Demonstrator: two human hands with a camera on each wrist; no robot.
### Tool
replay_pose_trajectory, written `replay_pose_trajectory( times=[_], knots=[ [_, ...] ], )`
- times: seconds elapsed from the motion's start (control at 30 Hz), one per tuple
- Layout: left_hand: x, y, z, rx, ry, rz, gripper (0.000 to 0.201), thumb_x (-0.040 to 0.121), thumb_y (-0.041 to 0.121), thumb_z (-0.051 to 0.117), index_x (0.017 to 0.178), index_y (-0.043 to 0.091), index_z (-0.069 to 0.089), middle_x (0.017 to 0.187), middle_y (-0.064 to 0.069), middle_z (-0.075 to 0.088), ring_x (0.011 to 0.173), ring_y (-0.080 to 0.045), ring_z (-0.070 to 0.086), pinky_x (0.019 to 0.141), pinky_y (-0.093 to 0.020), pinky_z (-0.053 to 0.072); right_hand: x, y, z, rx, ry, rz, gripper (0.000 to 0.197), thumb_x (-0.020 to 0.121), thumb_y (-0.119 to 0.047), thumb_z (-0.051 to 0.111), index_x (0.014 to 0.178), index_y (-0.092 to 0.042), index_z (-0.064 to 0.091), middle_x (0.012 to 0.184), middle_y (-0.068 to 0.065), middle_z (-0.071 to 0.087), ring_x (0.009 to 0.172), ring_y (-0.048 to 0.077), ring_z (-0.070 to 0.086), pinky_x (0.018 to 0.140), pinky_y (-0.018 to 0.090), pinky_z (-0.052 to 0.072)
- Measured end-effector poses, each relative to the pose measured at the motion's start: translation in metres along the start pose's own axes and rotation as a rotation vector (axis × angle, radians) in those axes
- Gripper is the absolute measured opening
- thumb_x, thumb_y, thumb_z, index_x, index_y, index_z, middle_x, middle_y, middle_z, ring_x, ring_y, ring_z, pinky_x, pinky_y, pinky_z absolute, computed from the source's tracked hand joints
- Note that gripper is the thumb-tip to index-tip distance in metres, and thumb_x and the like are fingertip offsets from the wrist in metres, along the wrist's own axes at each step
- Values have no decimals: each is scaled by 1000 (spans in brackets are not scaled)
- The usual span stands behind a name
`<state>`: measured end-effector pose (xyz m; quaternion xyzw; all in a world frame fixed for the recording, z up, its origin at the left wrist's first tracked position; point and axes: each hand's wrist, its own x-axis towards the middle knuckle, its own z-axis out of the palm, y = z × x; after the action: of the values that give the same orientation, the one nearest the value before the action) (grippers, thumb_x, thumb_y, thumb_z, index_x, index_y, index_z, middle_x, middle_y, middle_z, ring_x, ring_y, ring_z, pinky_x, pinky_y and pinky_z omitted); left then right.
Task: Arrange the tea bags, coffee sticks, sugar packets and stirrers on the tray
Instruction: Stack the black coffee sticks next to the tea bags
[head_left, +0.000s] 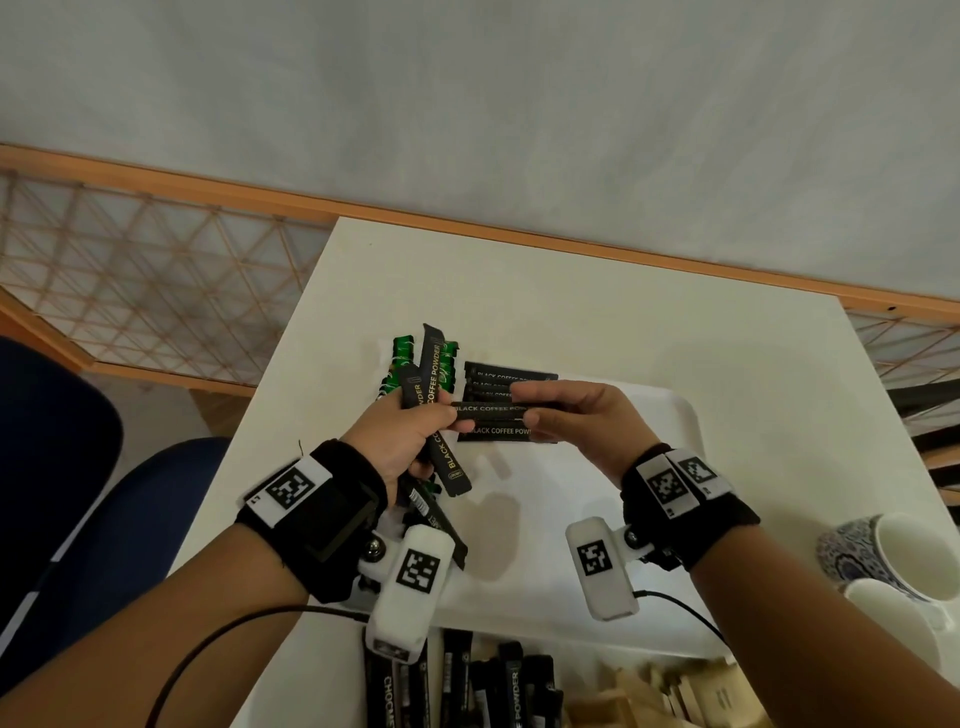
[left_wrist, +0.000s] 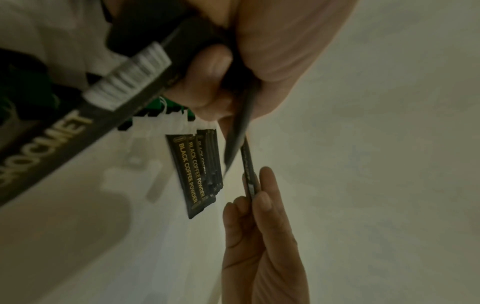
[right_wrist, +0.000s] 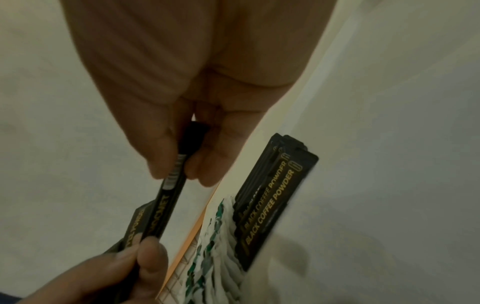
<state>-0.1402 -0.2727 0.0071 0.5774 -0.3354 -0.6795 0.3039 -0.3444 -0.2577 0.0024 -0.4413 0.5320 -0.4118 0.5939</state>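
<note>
My left hand (head_left: 441, 421) grips a bundle of black coffee sticks (head_left: 434, 379) above the left edge of the white tray (head_left: 680, 410). My right hand (head_left: 524, 408) pinches the right end of one black coffee stick (head_left: 491, 408), held level between both hands; its left end meets my left thumb. In the right wrist view my thumb and fingers (right_wrist: 161, 164) clamp that stick (right_wrist: 163, 205). A row of coffee sticks (head_left: 511, 376) lies on the tray's far part, also seen as a row of coffee sticks (left_wrist: 194, 170). Green tea bags (head_left: 402, 353) lie left of them.
A bin of more black sticks (head_left: 467, 686) and pale wooden stirrers or packets (head_left: 675, 691) sits at the near table edge. Mugs (head_left: 893, 551) stand at the right. A blue chair (head_left: 104, 519) is to the left of the white table (head_left: 623, 312).
</note>
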Motion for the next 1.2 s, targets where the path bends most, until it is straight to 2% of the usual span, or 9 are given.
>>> replay_pose_trajectory(
  times=[0.07, 0.23, 0.4, 0.53, 0.57, 0.67, 0.73, 1.1, 1.2],
  knots=[
    [-1, 1, 1, 17, 5, 10, 11, 92, 9, 56, 91, 19, 54, 85, -7, 74, 43, -9, 41, 34, -14, 26, 2, -2, -1, -72, -11, 16, 31, 85, 7, 61, 109, -12, 67, 92, 2, 70, 73, 7, 64, 66, 19, 52],
    [-4, 1, 2, 23, -1, 39, 14, 91, 8, 57, 88, 21, 54, 91, -9, 74, 43, -8, 42, 34, -15, 27, 3, -5, -9, -274, -7, 24, 26, 92, -6, 58, 106, -24, 69, 72, 1, 64, 63, 6, 56, 64, 17, 50],
    [-3, -1, 4, -16, 43, 44, 11, 92, 9, 57, 86, 17, 54, 90, -10, 70, 49, -11, 41, 34, -14, 26, 4, -3, -18, -306, 14, 74, 24, 87, 1, 62, 103, -14, 71, 66, -8, 68, 60, 3, 57, 60, 12, 45],
    [0, 0, -1, -171, 79, -18, 8, 92, 10, 57, 86, 16, 56, 78, -7, 63, 49, -7, 44, 32, -13, 26, 6, 9, -30, -618, 135, 69, 17, 84, -17, 69, 82, -34, 74, 81, -4, 74, 79, 22, 67, 81, 32, 54],
    [0, 1, -1, -209, 71, -35, 7, 92, 11, 57, 87, 15, 56, 75, -6, 62, 46, -6, 45, 31, -13, 26, 6, 12, -29, -681, 130, 73, 15, 83, -20, 70, 81, -35, 74, 82, -8, 73, 82, 20, 67, 81, 32, 54],
    [1, 3, -2, -263, 45, -63, 10, 93, 12, 57, 84, 15, 57, 70, -4, 61, 41, -4, 43, 30, -13, 25, 7, 21, -20, -817, 84, 64, 9, 82, -23, 71, 83, -31, 75, 81, -17, 61, 78, 0, 58, 70, 14, 43],
    [1, 4, -1, -264, 26, -61, 12, 93, 12, 57, 82, 16, 57, 67, -3, 61, 40, -4, 43, 30, -13, 25, 11, 25, -14, -892, 70, 64, 7, 82, -26, 71, 84, -31, 76, 79, -19, 57, 75, -3, 54, 69, 11, 39],
    [0, 4, -1, -254, -4, -76, 14, 93, 12, 56, 80, 17, 56, 67, -2, 61, 44, -3, 44, 31, -13, 26, 23, 26, -8, -1017, 122, 14, 5, 79, -30, 72, 80, -35, 72, 74, -22, 55, 77, 2, 54, 73, 20, 44],
    [0, 5, -1, -253, 3, -77, 13, 93, 12, 57, 81, 17, 56, 66, -3, 59, 43, -4, 43, 31, -14, 26, 22, 27, -8, -1017, 127, -6, 7, 78, -30, 73, 77, -36, 69, 80, -17, 56, 80, 5, 55, 75, 22, 46]
  ],
)
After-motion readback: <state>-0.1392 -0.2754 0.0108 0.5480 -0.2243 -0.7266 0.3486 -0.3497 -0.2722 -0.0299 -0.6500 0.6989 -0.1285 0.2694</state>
